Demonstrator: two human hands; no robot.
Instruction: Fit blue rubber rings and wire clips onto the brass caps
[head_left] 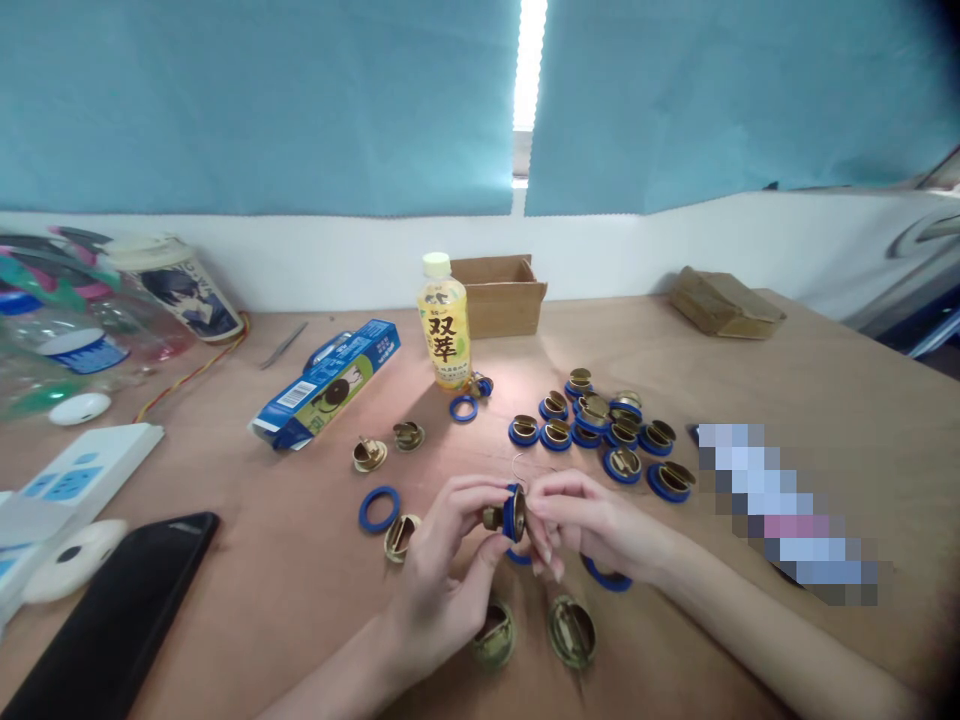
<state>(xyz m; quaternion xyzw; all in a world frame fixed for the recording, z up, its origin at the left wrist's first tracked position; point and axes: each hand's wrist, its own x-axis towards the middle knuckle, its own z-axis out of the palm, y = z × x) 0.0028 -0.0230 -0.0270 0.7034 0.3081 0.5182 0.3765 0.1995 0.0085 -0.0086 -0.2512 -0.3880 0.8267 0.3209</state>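
**Both hands pinch one brass cap over a crowded bench**

The left hand and right hand meet near the middle of the wooden table, fingertips pressed onto a brass cap with a blue ring, held edge-on above the surface.

Two bare brass caps lie just near of the hands. A loose blue ring sits to the left; a cluster of finished ringed caps spreads to the far right.

Farther off stands a yellow drink bottle labelled 双萃, with a blue carton to its left and an open cardboard box behind. A black phone lies near left.
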